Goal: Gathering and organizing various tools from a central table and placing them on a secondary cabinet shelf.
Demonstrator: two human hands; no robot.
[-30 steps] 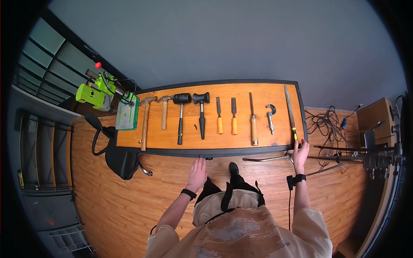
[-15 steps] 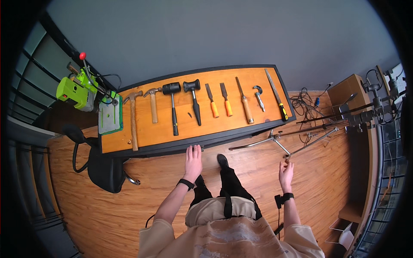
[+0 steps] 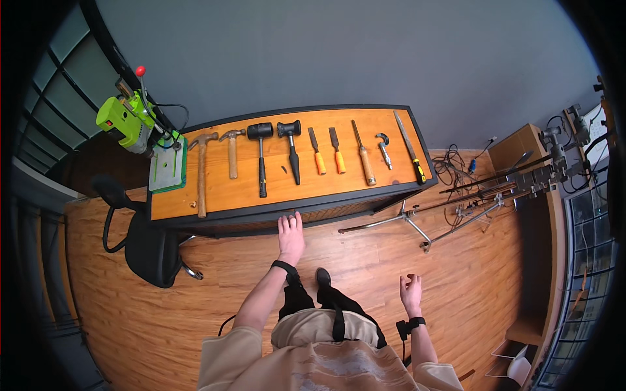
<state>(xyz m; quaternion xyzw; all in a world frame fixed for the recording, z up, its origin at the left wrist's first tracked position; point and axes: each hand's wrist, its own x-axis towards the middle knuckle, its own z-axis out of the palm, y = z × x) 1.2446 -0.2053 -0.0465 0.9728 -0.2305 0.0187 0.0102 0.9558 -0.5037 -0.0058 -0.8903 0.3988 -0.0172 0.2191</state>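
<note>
My left hand (image 3: 291, 236) reaches forward with fingers spread, its fingertips at the front edge of the orange-topped workbench (image 3: 235, 195), holding nothing. My right hand (image 3: 411, 292) hangs lower over the wooden floor, fingers loosely curled and empty. On the bench lie, in a row, two wooden-handled hammers (image 3: 201, 171), a black mallet (image 3: 261, 156), a second black mallet (image 3: 291, 148), two orange-handled chisels (image 3: 326, 151), a wooden-handled file (image 3: 362, 154), a small clamp (image 3: 383, 146) and a long saw with a yellow-black handle (image 3: 411, 154).
A green drill press (image 3: 134, 124) stands on the bench's left end. A black office chair (image 3: 147, 244) sits left of me. Folded metal stands (image 3: 482, 195) and cables (image 3: 453, 173) lie on the floor to the right, beside a wooden box (image 3: 518, 146).
My right hand has left the saw handle at the bench's right end and dropped down to my side over the floor. My left hand stays at the bench's front edge.
</note>
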